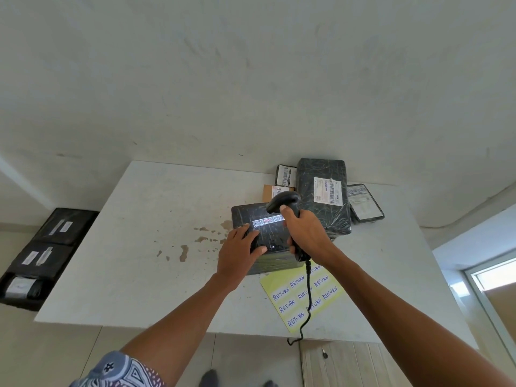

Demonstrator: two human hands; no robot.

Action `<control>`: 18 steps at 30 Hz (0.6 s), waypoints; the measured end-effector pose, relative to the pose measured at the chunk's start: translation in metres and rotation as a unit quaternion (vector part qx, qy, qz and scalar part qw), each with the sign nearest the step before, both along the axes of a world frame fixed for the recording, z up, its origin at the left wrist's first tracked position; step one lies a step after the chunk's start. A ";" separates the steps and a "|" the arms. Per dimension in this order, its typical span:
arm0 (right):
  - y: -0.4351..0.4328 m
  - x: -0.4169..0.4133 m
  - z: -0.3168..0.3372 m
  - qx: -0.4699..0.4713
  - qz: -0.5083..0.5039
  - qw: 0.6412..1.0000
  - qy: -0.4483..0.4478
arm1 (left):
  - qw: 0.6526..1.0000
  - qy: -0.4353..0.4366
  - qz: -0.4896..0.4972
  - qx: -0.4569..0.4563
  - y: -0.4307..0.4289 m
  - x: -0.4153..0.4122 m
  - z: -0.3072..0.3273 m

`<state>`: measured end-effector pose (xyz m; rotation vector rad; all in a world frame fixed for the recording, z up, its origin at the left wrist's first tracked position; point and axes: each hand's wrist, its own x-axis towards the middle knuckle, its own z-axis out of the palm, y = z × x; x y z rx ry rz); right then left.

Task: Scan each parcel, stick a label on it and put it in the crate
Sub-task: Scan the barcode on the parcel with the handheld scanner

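On the white counter (139, 247): I see the black film-wrapped box parcel (272, 237), barcode strip up, running left-right.
Left grip (240, 254): released, flat on the parcel's near-left top.
Right grip (307, 233): clenched round black handheld scanner (283, 202) above its right edge.

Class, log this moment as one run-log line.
step: scan; right hand: grips scanner; left hand: rests on parcel; label sheet: on table

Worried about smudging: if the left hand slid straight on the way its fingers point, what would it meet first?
Likely the left hand meets the barcode label on the black parcel it rests on; the scanner hangs just beyond, depth unclear.
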<state>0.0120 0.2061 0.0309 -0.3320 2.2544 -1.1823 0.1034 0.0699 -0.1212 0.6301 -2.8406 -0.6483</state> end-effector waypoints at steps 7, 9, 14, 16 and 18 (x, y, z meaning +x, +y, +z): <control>0.006 -0.002 0.018 -0.019 0.013 1.000 0.013 | 1.000 0.006 -0.002 -0.009 -0.001 0.000 -0.002; 0.007 -0.004 0.022 -0.021 0.016 1.000 0.013 | 1.000 0.003 -0.002 -0.009 -0.001 0.000 -0.003; 0.007 -0.005 0.017 -0.017 0.016 1.000 0.000 | 1.000 -0.001 -0.003 -0.007 -0.001 0.000 -0.002; 0.006 -0.006 0.011 -0.014 0.013 1.000 -0.012 | 1.000 -0.005 -0.004 -0.011 0.000 -0.001 -0.001; 0.003 -0.008 0.002 -0.010 0.007 1.000 -0.018 | 1.000 -0.011 -0.002 -0.011 0.000 -0.001 0.000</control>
